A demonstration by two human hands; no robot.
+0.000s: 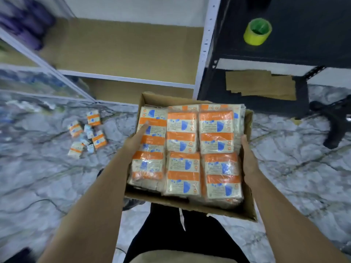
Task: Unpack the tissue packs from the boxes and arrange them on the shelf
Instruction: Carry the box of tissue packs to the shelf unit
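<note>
One box, open. Inside it, top layer: five wrapped bundles of packs showing, more at the far edge, count unclear. Left of the box, on the floor: roughly eight loose packs, blurred. One tape roll beyond the box.

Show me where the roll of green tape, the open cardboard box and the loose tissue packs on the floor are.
roll of green tape [256, 36], head view, outer side of the roll.
cardboard box [218, 207], head view, near wall.
loose tissue packs [99, 139], head view, top of one pack.
</note>
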